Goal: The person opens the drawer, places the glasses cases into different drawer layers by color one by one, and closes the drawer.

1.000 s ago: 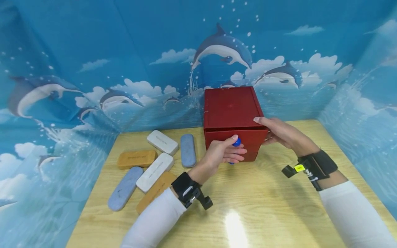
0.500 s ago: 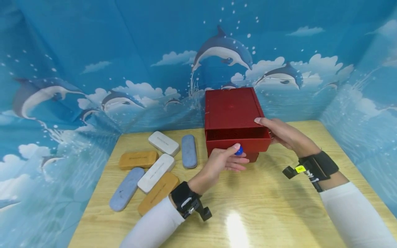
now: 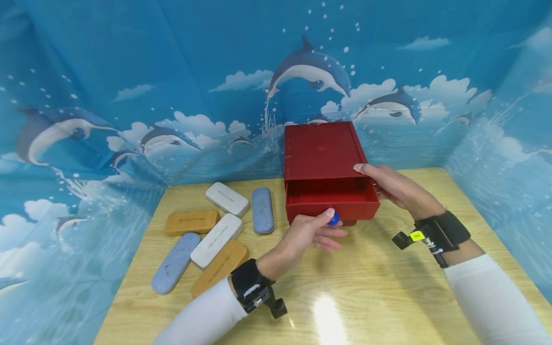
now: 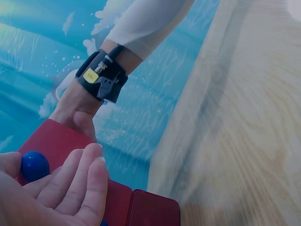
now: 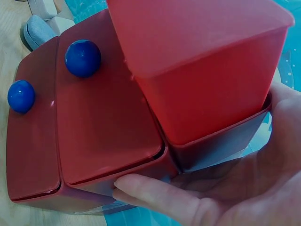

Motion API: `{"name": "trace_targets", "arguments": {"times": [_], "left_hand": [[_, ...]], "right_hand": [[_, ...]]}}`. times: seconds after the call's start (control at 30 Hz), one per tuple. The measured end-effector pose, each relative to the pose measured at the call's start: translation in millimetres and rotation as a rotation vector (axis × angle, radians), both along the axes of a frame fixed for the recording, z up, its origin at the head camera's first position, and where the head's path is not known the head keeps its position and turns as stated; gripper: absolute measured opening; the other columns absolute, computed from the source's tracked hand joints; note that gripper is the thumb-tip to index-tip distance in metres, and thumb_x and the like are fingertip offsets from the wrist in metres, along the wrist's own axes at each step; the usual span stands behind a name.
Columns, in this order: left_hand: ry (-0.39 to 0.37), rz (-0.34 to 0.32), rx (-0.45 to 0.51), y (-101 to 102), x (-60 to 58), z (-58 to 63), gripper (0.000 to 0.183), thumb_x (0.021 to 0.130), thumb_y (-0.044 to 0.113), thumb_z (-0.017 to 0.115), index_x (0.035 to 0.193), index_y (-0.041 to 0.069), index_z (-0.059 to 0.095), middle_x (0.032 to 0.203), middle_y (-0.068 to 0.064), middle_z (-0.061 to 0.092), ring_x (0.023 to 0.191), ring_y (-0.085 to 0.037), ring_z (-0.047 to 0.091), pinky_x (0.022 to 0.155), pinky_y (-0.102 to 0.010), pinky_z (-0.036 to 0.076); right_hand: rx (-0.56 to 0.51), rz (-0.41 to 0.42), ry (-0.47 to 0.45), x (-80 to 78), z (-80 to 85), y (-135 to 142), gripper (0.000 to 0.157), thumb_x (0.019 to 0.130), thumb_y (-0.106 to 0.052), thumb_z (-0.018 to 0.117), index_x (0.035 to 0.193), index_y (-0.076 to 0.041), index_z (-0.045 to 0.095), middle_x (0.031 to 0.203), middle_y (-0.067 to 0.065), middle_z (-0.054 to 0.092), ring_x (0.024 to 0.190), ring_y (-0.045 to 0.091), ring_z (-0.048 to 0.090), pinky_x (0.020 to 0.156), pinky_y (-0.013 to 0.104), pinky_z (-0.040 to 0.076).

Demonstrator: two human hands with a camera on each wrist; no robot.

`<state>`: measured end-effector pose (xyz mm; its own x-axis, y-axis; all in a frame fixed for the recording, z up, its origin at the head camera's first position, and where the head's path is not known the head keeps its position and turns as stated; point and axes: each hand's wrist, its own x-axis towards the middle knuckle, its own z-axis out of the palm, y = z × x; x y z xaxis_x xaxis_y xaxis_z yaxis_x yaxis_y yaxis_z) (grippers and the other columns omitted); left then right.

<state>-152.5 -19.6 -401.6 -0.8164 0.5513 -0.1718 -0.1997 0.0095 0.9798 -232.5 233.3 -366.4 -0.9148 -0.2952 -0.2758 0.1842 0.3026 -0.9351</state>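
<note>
A red drawer unit (image 3: 321, 148) stands at the back of the table, its top drawer (image 3: 351, 211) pulled out. What shows of the drawer's inside is bare red. My left hand (image 3: 304, 235) pinches the blue knob (image 4: 35, 165) of that drawer between thumb and index finger, the other fingers extended below it. My right hand (image 3: 390, 187) grips the unit's right side, thumb on the top edge and fingers along the side wall. In the right wrist view two lower drawers (image 5: 106, 117) are closed, each with a blue knob (image 5: 83, 58).
Several oblong cases lie on the wooden table (image 3: 371, 297) to the left: a white case (image 3: 227, 199), an orange case (image 3: 192, 223), a blue-grey case (image 3: 176, 263) and others. One blue-grey case (image 3: 262, 211) lies close beside the unit. A dolphin-print sheet (image 3: 215, 120) hangs behind.
The top drawer has slid out towards me from nearly closed, my left hand drawing back with its knob. My right hand has kept its hold on the unit's side.
</note>
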Motion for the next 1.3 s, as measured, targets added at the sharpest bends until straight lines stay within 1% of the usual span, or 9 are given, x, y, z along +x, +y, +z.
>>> {"name": "trace_targets", "arguments": {"times": [0.23,0.37,0.5,0.73,1.0,1.3], "left_hand": [[-0.007,-0.020,0.001,-2.9,6.0,1.5,0.045,0.090,0.057,0.054,0.107,0.019,0.068,0.101,-0.003,0.072,0.083,-0.027,0.068,0.078,-0.040,0.054],[-0.008,-0.032,-0.002,-5.5,9.8,2.0,0.044,0.090,0.056,0.053,0.110,0.019,0.067,0.101,-0.004,0.071,0.083,-0.027,0.068,0.078,-0.042,0.054],[-0.028,-0.042,-0.011,-6.7,16.1,2.6,0.044,0.091,0.056,0.053,0.111,0.020,0.067,0.102,-0.004,0.071,0.082,-0.028,0.068,0.079,-0.043,0.053],[-0.046,-0.044,-0.023,-7.4,27.3,2.4,0.045,0.090,0.057,0.053,0.112,0.020,0.066,0.101,-0.004,0.072,0.080,-0.027,0.068,0.078,-0.042,0.053],[-0.045,-0.058,-0.014,-8.9,39.7,0.0,0.043,0.093,0.053,0.051,0.114,0.019,0.066,0.100,-0.005,0.072,0.079,-0.027,0.068,0.075,-0.043,0.054],[-0.036,-0.080,-0.020,-12.6,48.6,0.3,0.046,0.095,0.053,0.049,0.116,0.016,0.065,0.101,-0.005,0.072,0.079,-0.026,0.068,0.075,-0.044,0.054]], "right_hand": [[0.019,0.004,0.020,0.4,1.8,-1.3,0.070,0.094,-0.057,0.046,0.133,0.001,0.042,0.125,0.024,0.051,0.095,0.033,0.063,0.076,0.047,0.054],[-0.001,0.015,0.027,1.2,1.6,-2.6,0.068,0.095,-0.055,0.046,0.133,0.000,0.042,0.125,0.024,0.051,0.096,0.034,0.062,0.076,0.048,0.053],[-0.017,0.016,0.025,2.0,0.4,-3.0,0.067,0.095,-0.055,0.046,0.133,0.000,0.042,0.125,0.025,0.051,0.095,0.036,0.063,0.076,0.050,0.053],[0.005,0.016,0.029,2.6,-1.5,-2.7,0.067,0.094,-0.057,0.046,0.133,-0.002,0.042,0.126,0.023,0.051,0.098,0.034,0.062,0.077,0.049,0.053],[0.007,0.017,0.023,3.7,-0.6,-2.3,0.067,0.095,-0.057,0.045,0.132,-0.001,0.044,0.125,0.024,0.051,0.097,0.035,0.062,0.077,0.049,0.053],[-0.003,0.027,0.027,4.3,0.6,-2.3,0.065,0.095,-0.056,0.045,0.132,-0.002,0.043,0.125,0.024,0.051,0.096,0.036,0.062,0.075,0.050,0.053]]}}
